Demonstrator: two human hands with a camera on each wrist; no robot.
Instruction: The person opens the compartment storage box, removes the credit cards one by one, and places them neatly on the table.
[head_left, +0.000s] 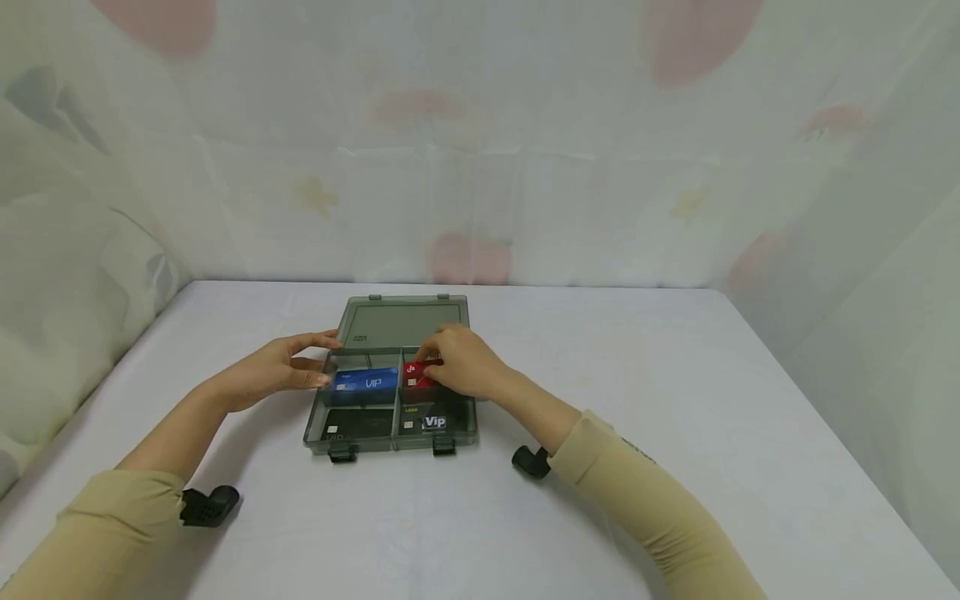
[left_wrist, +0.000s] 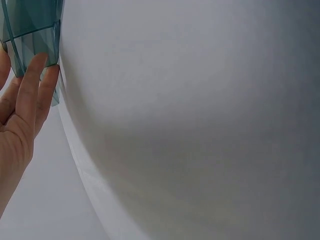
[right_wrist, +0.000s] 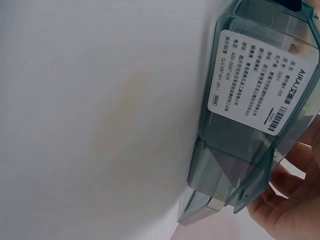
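Note:
A clear grey compartment box lies on the white table with its lid folded open flat behind it. A blue VIP card fills the far left compartment and a red card sits in the far right one. Black cards lie in both near compartments. My left hand rests straight-fingered against the box's left wall; the left wrist view shows its fingers on the box. My right hand curls over the red card and pinches it. The right wrist view shows the box with its white label and fingers behind it.
The white table is walled by a pale patterned cloth at the back and both sides. Black wrist mounts sit on my beige sleeves near the table top.

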